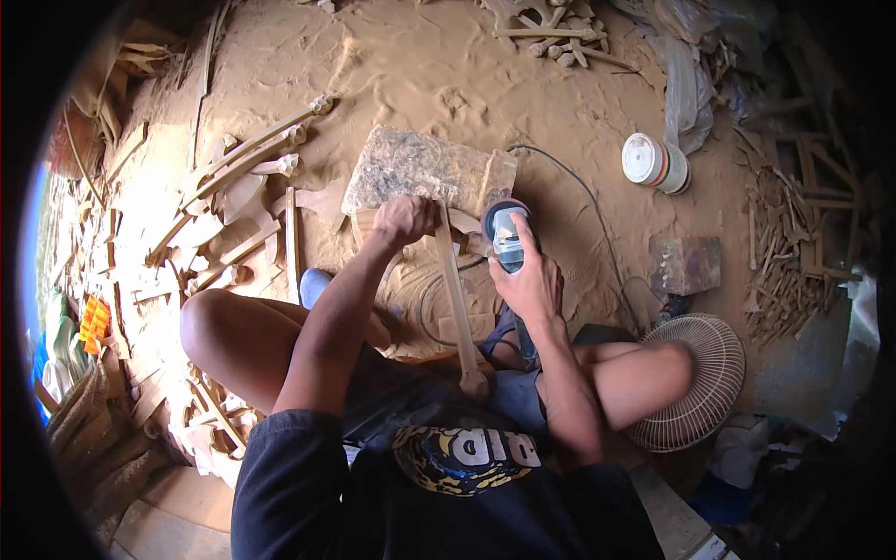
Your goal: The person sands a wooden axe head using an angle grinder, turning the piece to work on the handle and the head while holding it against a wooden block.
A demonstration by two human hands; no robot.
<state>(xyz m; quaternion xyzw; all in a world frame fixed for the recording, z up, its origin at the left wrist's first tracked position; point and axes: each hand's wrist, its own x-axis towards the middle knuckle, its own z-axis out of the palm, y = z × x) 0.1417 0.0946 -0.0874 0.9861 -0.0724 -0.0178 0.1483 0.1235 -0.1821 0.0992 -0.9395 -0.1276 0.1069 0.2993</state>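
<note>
My left hand [407, 218] is closed round the upper end of a long pale bone [455, 299], at the near edge of a worn block [411, 163]. The bone slants toward me, and its knobbed end rests by my lap. My right hand [532, 285] grips an angle grinder [507, 245] upright, with one finger stretched along its head. The grinder's round dark disc lies just right of the bone's upper part, near the block's right end. I cannot tell whether the disc spins. Its body is partly hidden by my right hand and forearm.
Several long bones [252, 154] lie on the dusty ground at left. A dark cable [597, 210] curves behind the grinder. At right are a white tub [644, 159], a square block [686, 264], a round fan guard [695, 383] and a heap of thin pieces [784, 252]. More bones [555, 33] lie far off.
</note>
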